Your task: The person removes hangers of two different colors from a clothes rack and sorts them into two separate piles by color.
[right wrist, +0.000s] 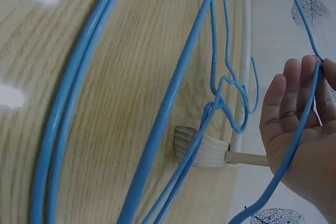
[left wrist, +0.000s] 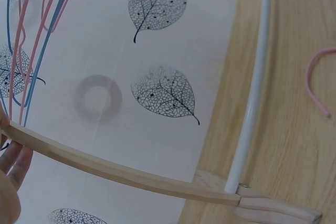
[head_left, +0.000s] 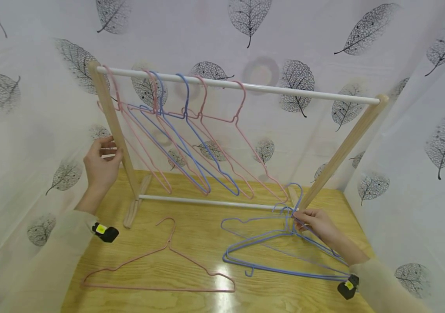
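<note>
In the head view, my left hand (head_left: 102,164) grips the left wooden post (head_left: 127,170) of a clothes rack, thumb and fingers on either side of it. My right hand (head_left: 320,224) pinches a blue hanger (right wrist: 298,140) at its neck, its hook pointing up near the rack's right post (head_left: 339,158). Under that hand, other blue hangers (head_left: 281,273) lie overlapping on the wooden table. Left of them a pink hanger (head_left: 159,288) lies flat, hook towards the rack. Several pink and blue hangers hang from the white top rail (head_left: 269,88), mostly along its left half.
A white lower bar (head_left: 206,201) joins the rack's feet, such as the left foot (head_left: 131,213). Curtains with a leaf print (head_left: 206,39) surround the table (head_left: 120,300) at the back and sides.
</note>
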{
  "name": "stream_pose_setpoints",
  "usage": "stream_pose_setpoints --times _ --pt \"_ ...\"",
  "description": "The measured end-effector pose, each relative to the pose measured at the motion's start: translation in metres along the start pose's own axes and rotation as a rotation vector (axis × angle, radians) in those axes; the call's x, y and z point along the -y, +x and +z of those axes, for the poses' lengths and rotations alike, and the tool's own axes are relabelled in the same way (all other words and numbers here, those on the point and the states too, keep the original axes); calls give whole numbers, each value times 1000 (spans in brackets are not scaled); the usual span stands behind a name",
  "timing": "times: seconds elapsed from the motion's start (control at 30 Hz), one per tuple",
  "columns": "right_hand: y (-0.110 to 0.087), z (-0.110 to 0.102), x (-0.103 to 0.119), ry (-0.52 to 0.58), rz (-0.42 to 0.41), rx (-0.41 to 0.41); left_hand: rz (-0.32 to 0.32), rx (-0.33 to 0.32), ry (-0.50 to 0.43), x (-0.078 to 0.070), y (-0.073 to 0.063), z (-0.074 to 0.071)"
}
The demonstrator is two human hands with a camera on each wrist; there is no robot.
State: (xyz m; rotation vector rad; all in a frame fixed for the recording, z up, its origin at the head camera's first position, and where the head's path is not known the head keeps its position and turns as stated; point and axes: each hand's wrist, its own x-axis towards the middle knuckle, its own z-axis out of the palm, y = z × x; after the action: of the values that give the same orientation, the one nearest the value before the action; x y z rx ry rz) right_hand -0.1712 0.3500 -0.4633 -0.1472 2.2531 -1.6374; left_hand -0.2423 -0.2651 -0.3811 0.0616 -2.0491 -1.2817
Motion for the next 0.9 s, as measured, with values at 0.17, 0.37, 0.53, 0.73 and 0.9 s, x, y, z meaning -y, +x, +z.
stream_pose_setpoints --times 0.17,0.37,0.53,0.73,0.9 --pt "1 1 -12 -9 -16 47 2 -1 4 0 0 0" --pt "1 0 -22 -21 -28 105 6 -2 5 2 0 0" --pt "0 -1 -28 -50 58 94 10 -3 9 2 1 0" --pt "2 1 -32 -108 86 82 13 1 9 1 0 0" --pt "3 -1 -34 -163 68 83 17 -1 9 0 0 0"
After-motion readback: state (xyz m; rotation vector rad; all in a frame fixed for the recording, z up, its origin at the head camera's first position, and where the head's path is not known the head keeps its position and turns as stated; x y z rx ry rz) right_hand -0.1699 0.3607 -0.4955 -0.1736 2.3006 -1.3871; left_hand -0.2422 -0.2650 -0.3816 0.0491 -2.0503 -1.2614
